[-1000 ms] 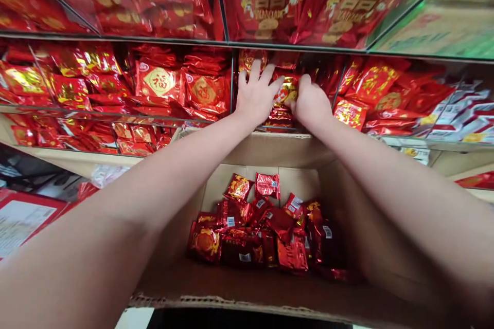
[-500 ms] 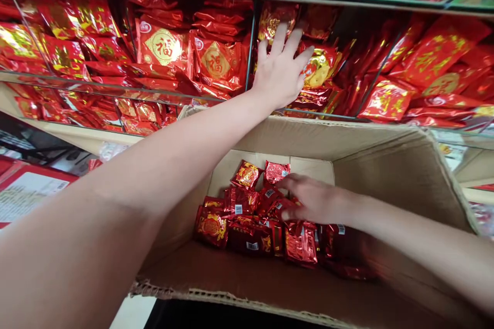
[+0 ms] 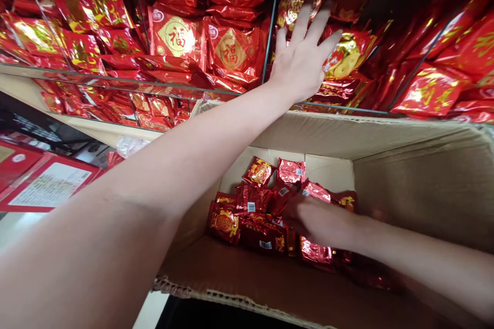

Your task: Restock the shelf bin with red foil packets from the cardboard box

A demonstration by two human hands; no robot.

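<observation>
My left hand (image 3: pixel 301 59) reaches across to the shelf with its fingers spread, resting on red and gold foil packets (image 3: pixel 345 54) in one compartment. Below it stands an open cardboard box (image 3: pixel 405 180) that holds a loose pile of small red foil packets (image 3: pixel 252 200), some with barcode labels upward. Down in that pile is my right hand (image 3: pixel 314 218), palm side down. Its fingers point into the packets and are blurred and mostly hidden, so their grip does not show.
Clear dividers part the shelf's compartments; packets with a gold diamond print (image 3: pixel 177 36) fill one on the left. A lower shelf row (image 3: pixel 111 105) holds more red packets. Far left are red cartons with a white label (image 3: pixel 50 185). The box's front edge (image 3: pixel 231 298) is ragged.
My right hand has dipped lower into the pile, its fingers now turned down among the packets. The left hand stays spread on the shelf packets. The whole view has shifted slightly.
</observation>
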